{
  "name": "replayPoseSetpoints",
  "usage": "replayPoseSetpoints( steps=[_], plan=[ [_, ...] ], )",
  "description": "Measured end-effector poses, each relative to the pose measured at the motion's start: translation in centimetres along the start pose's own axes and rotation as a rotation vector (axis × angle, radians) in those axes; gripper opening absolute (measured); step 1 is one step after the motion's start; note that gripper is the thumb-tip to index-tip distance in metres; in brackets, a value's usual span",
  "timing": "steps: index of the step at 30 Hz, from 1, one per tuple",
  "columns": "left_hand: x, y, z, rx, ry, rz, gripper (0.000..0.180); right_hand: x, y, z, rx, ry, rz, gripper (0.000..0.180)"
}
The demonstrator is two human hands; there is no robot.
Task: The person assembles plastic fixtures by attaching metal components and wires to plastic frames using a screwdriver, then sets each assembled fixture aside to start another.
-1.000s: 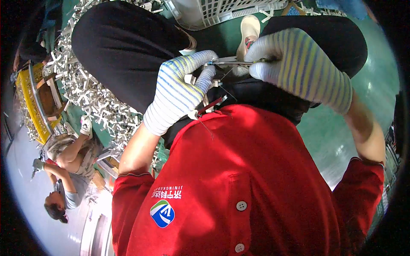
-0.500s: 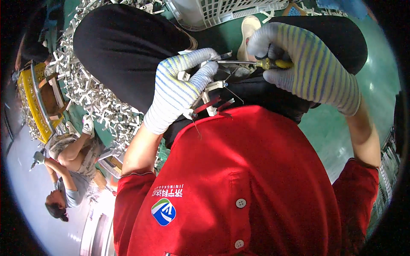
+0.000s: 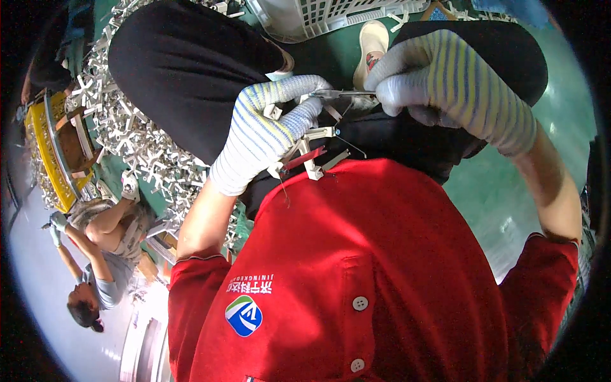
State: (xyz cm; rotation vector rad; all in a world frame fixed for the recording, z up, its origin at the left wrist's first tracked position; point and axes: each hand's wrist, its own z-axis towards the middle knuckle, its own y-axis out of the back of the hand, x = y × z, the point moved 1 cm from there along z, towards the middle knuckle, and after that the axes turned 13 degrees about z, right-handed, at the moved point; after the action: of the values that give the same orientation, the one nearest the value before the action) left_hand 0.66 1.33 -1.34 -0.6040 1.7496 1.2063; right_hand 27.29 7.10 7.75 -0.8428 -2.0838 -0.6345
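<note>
My left hand (image 3: 264,130), in a striped knit glove, is closed around a white multi-armed plastic piece (image 3: 312,135). A dark red strip (image 3: 304,158) and thin dark wires stick out from it toward my shirt. My right hand (image 3: 455,89), gloved the same way, is closed with its fingertips around a screwdriver, whose metal shaft (image 3: 358,93) points left to the left hand's thumb and fingertip. The handle is hidden behind the right hand's fingers. A flat grey part (image 3: 326,93) sits by the left thumb, where the shaft ends.
A large heap of white plastic pieces (image 3: 137,137) covers the floor at left. A white perforated crate (image 3: 331,16) stands beyond my knees. At far left are a yellow-edged bin (image 3: 51,153) and a seated co-worker (image 3: 105,274) with gloved hands.
The right hand has turned over the screwdriver, so its yellow handle no longer shows. The right forearm has shifted slightly outward. My left hand and the white piece have barely moved.
</note>
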Motion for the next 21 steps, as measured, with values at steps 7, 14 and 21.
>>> replayPoseSetpoints(
  steps=[7,14,21],
  plan=[
    [-0.3,0.1,0.0,0.044,0.237,-0.146,0.020,0.5,-0.2,-0.2,0.060,-0.248,0.352,0.023],
    [-0.3,0.2,0.6,0.056,0.226,-0.194,0.023,-1.1,-2.0,-1.7,0.008,0.531,-1.029,0.036],
    [0.0,-0.1,0.4,0.011,0.078,-0.011,0.021,-2.5,-0.8,0.7,0.065,0.431,-0.371,0.028]
  ],
)
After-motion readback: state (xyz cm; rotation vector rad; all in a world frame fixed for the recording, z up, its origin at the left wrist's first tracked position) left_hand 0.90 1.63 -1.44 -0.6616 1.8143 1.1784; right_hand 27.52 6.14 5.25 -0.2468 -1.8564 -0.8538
